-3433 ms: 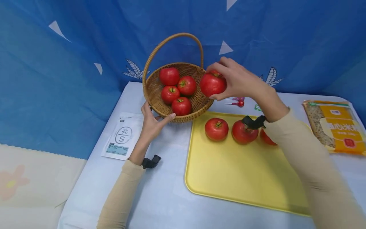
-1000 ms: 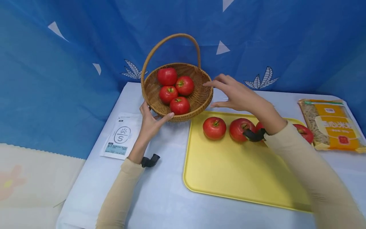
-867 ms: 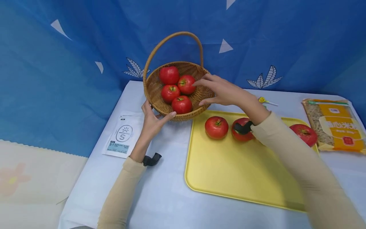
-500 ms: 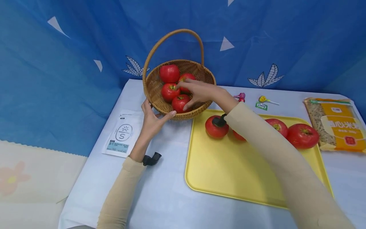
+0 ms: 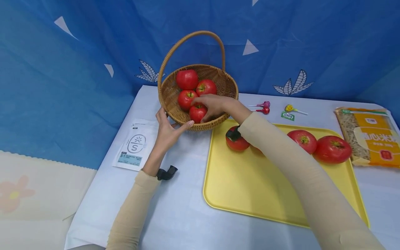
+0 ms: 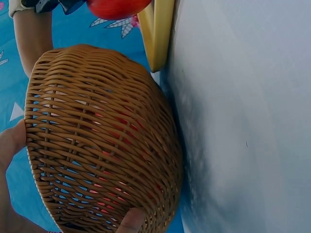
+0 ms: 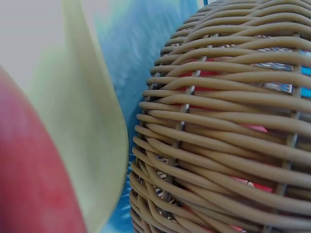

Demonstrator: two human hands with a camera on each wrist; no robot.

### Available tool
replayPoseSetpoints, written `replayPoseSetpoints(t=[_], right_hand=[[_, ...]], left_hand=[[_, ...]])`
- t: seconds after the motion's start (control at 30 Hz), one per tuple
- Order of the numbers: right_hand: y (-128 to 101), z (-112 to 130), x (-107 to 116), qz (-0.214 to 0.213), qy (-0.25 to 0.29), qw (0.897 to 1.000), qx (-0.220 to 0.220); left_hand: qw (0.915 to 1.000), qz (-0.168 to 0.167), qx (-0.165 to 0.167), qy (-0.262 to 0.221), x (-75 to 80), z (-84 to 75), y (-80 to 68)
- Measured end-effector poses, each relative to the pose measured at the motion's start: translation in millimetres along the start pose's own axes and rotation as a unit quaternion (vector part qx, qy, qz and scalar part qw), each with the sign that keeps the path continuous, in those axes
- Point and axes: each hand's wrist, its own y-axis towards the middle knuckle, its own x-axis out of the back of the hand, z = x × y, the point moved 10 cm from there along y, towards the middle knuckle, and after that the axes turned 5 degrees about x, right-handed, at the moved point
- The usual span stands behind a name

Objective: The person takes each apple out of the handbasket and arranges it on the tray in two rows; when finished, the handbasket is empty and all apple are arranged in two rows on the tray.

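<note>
A round wicker basket [image 5: 175, 113] with a tall handle holds several red apples [image 5: 186, 80]. My left hand [image 5: 167, 133] grips its near left side, thumb over the rim; in the left wrist view a thumb [image 6: 12, 141] lies at the rim and a fingertip [image 6: 131, 221] against the weave. My right hand [image 5: 215, 104] reaches over the basket's right rim, fingers and thumb curled round the front apple [image 5: 197, 113], which still sits among the others. The right wrist view shows mostly the basket's outer wall [image 7: 228, 116], hiding the fingers.
A yellow tray [image 5: 250, 187] right of the basket carries several apples [image 5: 332, 149] along its far side, partly covered by my right sleeve. Lollipops [image 5: 289, 108] and a small green packet [image 5: 287, 116] lie behind it. A grain bag [image 5: 372, 135] is at right, a white pouch [image 5: 134, 146] at left.
Earlier my right hand held an apple by the basket's right rim, then was empty there. Since then it has moved left into the basket and closed round the front apple. My left hand kept its grip.
</note>
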Motion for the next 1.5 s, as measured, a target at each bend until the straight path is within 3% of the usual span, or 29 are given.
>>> replayPoseSetpoints(t=[0.13,0.3,0.53,0.67,0.77,0.9,1.17,1.33,1.5], right_hand=[[-3.9,6.2,9.1,-0.03,-0.009,0.999,0.019],[-28.2,18.1,35.4,-0.11,-0.006,0.993,0.047],[-103.9,34.7,69.2,-0.225,-0.013,0.971,0.078],[-151.9,42.4,71.8,-0.27,-0.014,0.959,0.086],[-176.9,48.7,55.6,-0.27,-0.019,0.959,0.084],[-197.8,55.1,12.9,-0.254,-0.018,0.964,0.079],[-205.8,55.4,-67.1,-0.208,-0.037,0.976,0.048],[-199.9,60.8,-91.0,-0.207,-0.062,0.974,0.066],[-200.3,58.1,-96.3,-0.203,-0.072,0.976,0.042]], left_hand=[[1.0,0.0,0.001,0.001,0.0,0.5,1.0],[1.0,0.0,0.004,0.002,-0.2,0.7,1.3],[1.0,-0.005,-0.002,0.001,0.0,-2.6,0.2],[0.9999,-0.007,0.005,0.008,0.3,-0.9,0.8],[0.9999,-0.009,0.007,0.008,0.6,0.0,0.9],[0.9999,-0.009,0.005,0.006,0.1,-0.4,0.7],[0.9997,-0.014,0.015,0.01,3.0,-0.2,0.3],[0.9999,-0.012,0.011,0.005,2.6,-1.0,-0.1],[0.9999,-0.009,0.008,0.007,0.8,-2.3,-0.4]])
